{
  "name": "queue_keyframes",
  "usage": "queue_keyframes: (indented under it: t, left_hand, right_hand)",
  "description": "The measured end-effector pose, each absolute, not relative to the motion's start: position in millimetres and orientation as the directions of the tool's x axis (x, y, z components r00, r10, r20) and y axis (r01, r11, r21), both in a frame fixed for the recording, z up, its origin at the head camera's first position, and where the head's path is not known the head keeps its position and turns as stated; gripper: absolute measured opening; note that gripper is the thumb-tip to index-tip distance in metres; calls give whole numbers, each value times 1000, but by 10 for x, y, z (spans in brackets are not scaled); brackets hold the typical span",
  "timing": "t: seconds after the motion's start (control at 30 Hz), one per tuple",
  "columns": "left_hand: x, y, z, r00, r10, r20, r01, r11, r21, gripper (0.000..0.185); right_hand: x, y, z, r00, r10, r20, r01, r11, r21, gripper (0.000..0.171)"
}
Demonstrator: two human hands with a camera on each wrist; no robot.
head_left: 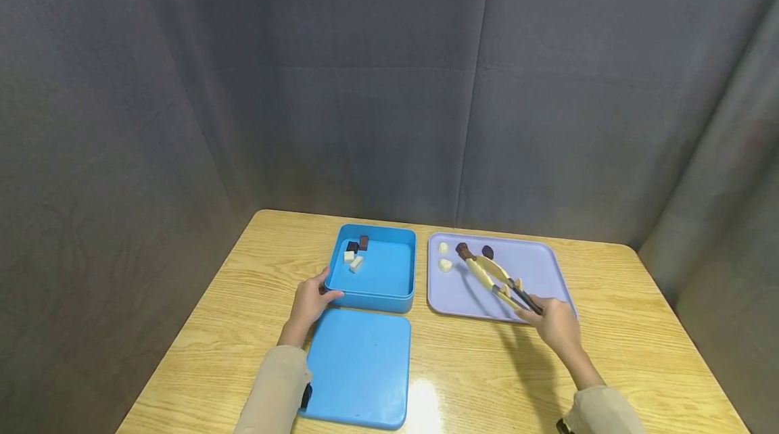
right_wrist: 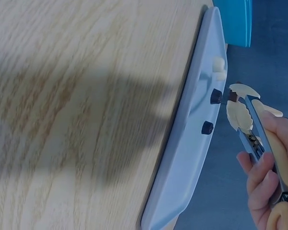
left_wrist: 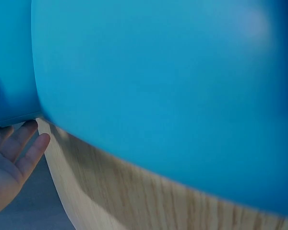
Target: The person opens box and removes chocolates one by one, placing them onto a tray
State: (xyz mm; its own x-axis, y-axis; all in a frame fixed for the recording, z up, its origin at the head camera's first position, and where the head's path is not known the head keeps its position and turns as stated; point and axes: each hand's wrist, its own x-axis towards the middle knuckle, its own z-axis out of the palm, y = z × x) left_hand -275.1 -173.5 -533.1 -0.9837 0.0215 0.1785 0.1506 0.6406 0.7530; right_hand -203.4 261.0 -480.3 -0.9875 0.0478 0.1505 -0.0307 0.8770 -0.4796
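My right hand (head_left: 556, 322) grips a pair of tongs (head_left: 496, 275) with cream tips and handles. Their tips hold a brown chocolate-like piece (right_wrist: 233, 96) above the lilac tray (head_left: 535, 272). On the tray lie white pieces (head_left: 445, 265) and dark pieces (right_wrist: 207, 127). My left hand (head_left: 309, 299) holds the near left corner of an open blue box (head_left: 380, 302), thumb at the front and fingers along the left side. Inside the box are two white blocks (head_left: 356, 263), a dark block (head_left: 352, 246) and a brown block (head_left: 363, 243).
A flat blue lid (head_left: 359, 366) lies in front of the box, partly under my left forearm. Everything stands on a wooden table (head_left: 468, 380). Grey curtains (head_left: 365, 82) hang behind the table and at its sides.
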Motion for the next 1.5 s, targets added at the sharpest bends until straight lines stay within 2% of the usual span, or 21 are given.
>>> queue_keyframes:
  t: [0.47, 0.73, 1.5]
  left_hand:
    - [-2753, -1741, -5354, -981, 28, 192, 164, 644, 747, 66]
    - [-2764, -1743, -5348, -983, 30, 181, 157, 642, 750, 66]
    - [-2758, -1742, -5359, -984, 23, 176, 149, 643, 751, 67]
  right_hand:
    - [-2070, 2640, -4885, -990, 43, 137, -19, 905, -424, 47]
    - [-2094, 2630, -4905, -991, 31, 130, -28, 903, -429, 43]
    - [-2053, 2626, -4955, -997, 67, 30, 45, 879, -475, 57]
